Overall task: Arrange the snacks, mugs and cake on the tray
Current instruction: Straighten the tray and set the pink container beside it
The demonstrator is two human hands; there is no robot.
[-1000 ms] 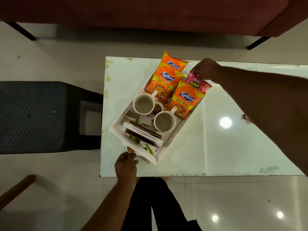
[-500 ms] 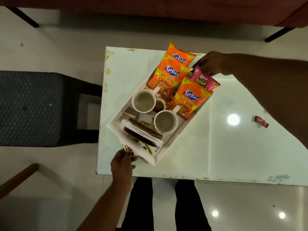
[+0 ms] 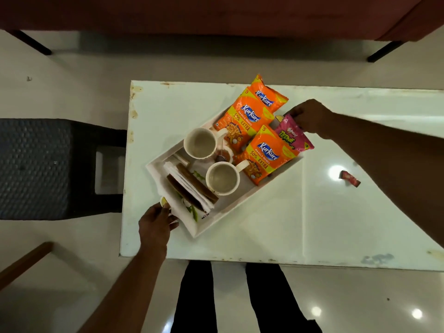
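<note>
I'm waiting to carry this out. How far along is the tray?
Nearly done: two white mugs, orange snack packets and brown cake slices sit in the white tray. The right hand holds the pink packet; the left hand grips the tray's handle.

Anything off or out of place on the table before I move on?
One small red wrapper lies alone on the white table, well apart from the tray. The pink snack packet overhangs the tray's far corner, with the right hand on its top edge. No spills visible.
</note>
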